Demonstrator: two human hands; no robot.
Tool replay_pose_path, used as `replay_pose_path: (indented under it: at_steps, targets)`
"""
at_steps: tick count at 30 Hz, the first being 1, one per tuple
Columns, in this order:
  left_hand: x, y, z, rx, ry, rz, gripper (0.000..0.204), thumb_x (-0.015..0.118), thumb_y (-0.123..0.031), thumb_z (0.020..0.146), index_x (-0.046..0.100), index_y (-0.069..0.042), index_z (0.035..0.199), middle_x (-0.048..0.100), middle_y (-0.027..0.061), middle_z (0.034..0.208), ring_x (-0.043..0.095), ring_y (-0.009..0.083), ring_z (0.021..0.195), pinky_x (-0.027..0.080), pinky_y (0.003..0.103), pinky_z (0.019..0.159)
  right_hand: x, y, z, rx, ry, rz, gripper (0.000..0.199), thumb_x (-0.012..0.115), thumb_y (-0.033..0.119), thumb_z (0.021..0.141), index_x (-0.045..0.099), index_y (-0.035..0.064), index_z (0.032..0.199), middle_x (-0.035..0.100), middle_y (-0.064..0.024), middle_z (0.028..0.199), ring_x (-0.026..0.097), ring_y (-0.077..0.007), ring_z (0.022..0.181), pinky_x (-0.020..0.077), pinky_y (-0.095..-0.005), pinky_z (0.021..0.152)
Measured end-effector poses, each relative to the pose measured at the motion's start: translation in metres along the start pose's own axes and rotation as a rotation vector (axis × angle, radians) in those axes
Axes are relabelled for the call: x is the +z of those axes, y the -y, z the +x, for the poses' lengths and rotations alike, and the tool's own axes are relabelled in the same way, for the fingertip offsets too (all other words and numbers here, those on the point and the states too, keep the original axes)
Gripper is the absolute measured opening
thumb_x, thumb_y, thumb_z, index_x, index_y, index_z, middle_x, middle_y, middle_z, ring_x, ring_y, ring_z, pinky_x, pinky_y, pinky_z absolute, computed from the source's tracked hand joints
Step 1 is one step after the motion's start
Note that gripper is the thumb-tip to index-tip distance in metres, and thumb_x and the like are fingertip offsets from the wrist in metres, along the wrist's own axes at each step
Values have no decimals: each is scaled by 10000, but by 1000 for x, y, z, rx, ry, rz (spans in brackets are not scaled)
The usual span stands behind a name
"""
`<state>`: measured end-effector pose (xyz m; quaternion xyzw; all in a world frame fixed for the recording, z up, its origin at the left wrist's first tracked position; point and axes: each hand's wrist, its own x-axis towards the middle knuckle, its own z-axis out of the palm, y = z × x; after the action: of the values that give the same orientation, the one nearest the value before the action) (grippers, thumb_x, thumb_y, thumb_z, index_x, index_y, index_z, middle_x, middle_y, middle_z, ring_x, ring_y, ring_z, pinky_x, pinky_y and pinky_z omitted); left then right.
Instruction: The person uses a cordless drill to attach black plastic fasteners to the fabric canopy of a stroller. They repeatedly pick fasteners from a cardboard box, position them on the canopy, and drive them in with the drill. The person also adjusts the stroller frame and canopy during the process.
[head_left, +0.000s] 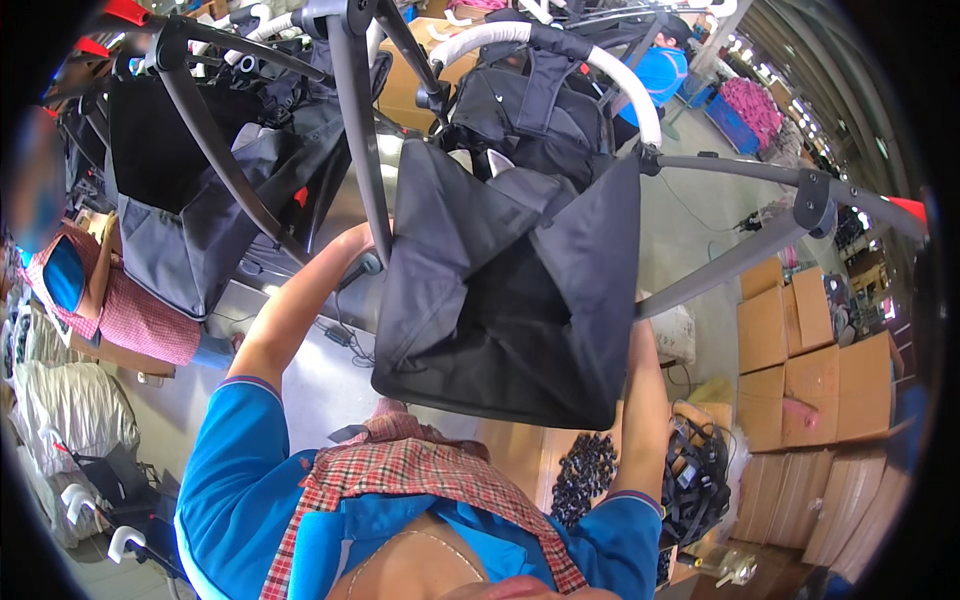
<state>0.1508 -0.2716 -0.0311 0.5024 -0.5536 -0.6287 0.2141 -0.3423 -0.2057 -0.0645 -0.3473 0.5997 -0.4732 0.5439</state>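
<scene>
Workshop floor (690, 205) beyond the fingers | both hands behind black fabric (510, 300), grip hidden, can't tell | step: probably fitting fabric to frame (720, 268) | next: needs even pull

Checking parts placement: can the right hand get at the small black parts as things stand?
Probably yes: the small black parts lie mostly uncovered beside the right forearm. The right hand is hidden behind the black fabric; its grip can't be told.

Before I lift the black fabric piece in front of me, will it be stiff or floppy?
The black fabric piece will probably sag, since its sides show folds. Its near edge may hold shape better, looking fairly straight.
</scene>
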Motion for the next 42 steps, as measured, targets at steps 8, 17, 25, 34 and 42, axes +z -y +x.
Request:
replay_pose_path:
  at_steps: [8,17,25,34,42]
  targets:
    - [-32,85,-3,179,-116,94,531,574,-493,932,599,-35,1199,659,89,1004,631,175,881,512,321,783,-37,-48,-80,-10,-310,-249,454,527,375,990,577,3,1246,691,-114,1064,669,-164,941,543,-311,816]
    - [26,246,-148,-663,310,-256,422,526,-418,953,538,-59,1173,643,114,833,622,235,627,522,371,564,-121,-191,-417,50,-768,-317,249,623,216,927,697,-8,1007,729,-70,902,683,-141,816,533,-281,725]
    - [214,100,-130,-451,660,111,706,692,-320,863,366,-138,1463,603,30,882,588,113,641,479,244,556,-80,-267,-468,68,-894,-949,59,676,89,799,688,72,854,665,-108,849,660,-285,759,530,-376,687]
    - [296,49,-158,-269,955,337,894,713,-440,818,276,-102,1521,583,30,886,555,118,787,454,269,681,-81,-299,-456,-23,-1053,-1129,59,674,101,775,633,60,761,612,-90,795,630,-297,785,521,-388,694]
    - [325,29,-177,-347,1080,378,901,685,-432,847,217,-84,1534,573,34,935,541,125,875,448,268,758,-77,-296,-457,-65,-1117,-1103,96,698,122,764,625,87,815,602,-70,863,632,-290,824,528,-405,676]
